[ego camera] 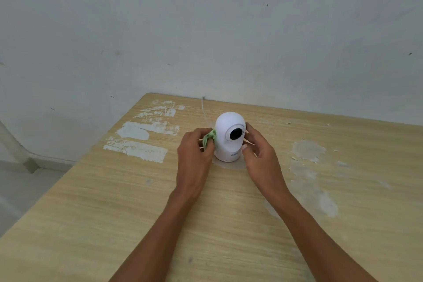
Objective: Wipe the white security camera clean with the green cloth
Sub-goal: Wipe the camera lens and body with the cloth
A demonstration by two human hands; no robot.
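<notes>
The white security camera stands upright on the wooden table, its round black lens facing me. My left hand grips the bunched green cloth and presses it against the camera's left side. My right hand cups the camera's right side, with fingers behind the body and the thumb near its base. Most of the cloth is hidden inside my left fist.
A thin white cable runs from behind the camera to the table's far edge at the wall. White paint patches mark the table on the left, and pale scuffs on the right. The table's left edge drops to the floor.
</notes>
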